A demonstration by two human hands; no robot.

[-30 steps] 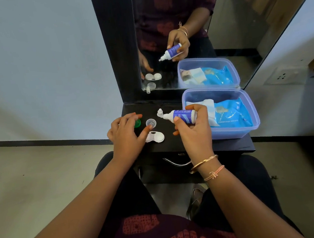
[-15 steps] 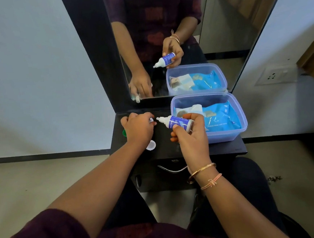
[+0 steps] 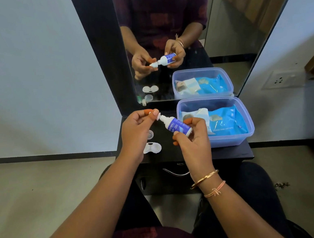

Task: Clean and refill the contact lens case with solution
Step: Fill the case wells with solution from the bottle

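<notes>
From the head camera: a seated person holds a small blue-labelled solution bottle point(image 3: 177, 127) above the open contact lens case point(image 3: 153, 148), which lies on the black desk point(image 3: 230, 150). The right hand point(image 3: 194, 144) grips the bottle's body, nozzle tilted up and leftward. The left hand point(image 3: 136, 128) pinches a small white cap point(image 3: 154, 112) at the nozzle tip. A loose clear lid point(image 3: 150, 134) sits just behind the case. To the case's right stands a blue plastic box point(image 3: 246, 115) holding a wipes pack point(image 3: 226, 122). Behind the case rises a mirror point(image 3: 221, 38).
</notes>
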